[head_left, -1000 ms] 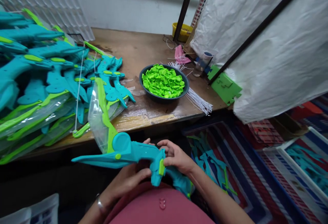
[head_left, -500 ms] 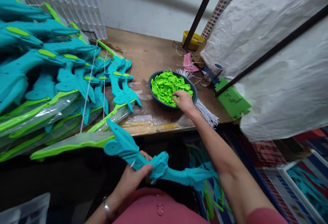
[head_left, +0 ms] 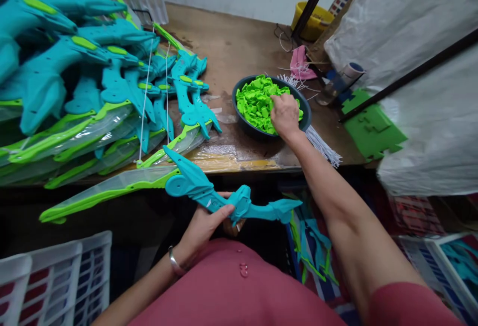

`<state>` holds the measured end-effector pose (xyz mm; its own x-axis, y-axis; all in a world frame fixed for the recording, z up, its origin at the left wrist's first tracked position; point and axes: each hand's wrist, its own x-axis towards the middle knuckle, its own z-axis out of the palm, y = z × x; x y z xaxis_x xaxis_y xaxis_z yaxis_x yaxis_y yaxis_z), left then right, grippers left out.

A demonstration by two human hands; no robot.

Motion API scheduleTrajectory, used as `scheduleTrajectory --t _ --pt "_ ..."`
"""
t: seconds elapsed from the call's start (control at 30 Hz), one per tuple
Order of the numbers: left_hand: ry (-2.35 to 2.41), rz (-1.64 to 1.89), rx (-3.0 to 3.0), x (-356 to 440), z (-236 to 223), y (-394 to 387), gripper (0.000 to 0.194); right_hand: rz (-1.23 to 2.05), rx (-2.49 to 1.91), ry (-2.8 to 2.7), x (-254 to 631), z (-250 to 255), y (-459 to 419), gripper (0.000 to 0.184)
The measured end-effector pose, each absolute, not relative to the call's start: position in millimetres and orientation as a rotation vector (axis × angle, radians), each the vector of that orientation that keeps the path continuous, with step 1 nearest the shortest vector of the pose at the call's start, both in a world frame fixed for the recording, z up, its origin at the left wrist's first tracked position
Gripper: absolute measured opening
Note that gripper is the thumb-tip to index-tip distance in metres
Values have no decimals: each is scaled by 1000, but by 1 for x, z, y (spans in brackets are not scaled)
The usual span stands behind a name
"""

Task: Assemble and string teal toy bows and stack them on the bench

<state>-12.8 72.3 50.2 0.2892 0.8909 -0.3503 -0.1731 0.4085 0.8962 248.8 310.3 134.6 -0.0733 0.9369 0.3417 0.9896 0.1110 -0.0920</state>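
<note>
My left hand (head_left: 209, 221) is closed around the middle of a turquoise plastic toy bow (head_left: 197, 186), held just in front of the table edge. A bright green limb with a clear grey web runs from the bow's left end; its right end is bare turquoise. My right hand (head_left: 287, 116) reaches into a dark round bowl (head_left: 252, 131) full of small bright green plastic pieces (head_left: 257, 99). Its fingers are curled down against the pieces, and whatever they grip is hidden.
Strung turquoise toy bows (head_left: 41, 72) are heaped on the table's left. White ties (head_left: 323, 147), pink cloth (head_left: 301, 62), a clear bottle (head_left: 338, 87), green foam mat (head_left: 373, 124) and yellow tub (head_left: 311, 20) stand right. Crates (head_left: 74, 278) sit below.
The view has shifted, so the table and bowl appear farther right and higher. My right hand stays in the bowl, its fingers now more curled. My left hand keeps hold of the toy bow.
</note>
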Motion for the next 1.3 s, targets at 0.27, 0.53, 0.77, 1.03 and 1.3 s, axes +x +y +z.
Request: scheduleTrajectory --t 0.27,0.53,0.77,1.03,1.3 --pt "975 863 790 -7 59 66 45 1018 -1261 -1509 216 146 135 15" --pt "956 863 858 2 61 59 43 1091 -1321 -1349 198 106 34 13" --pt "937 814 851 8 67 51 45 960 -1410 -1385 196 104 14 12" --pt "906 822 842 8 65 51 50 798 -1448 -1478 191 99 13 13" --pt "963 841 912 4 66 51 51 715 -1479 -1544 184 101 14 12"
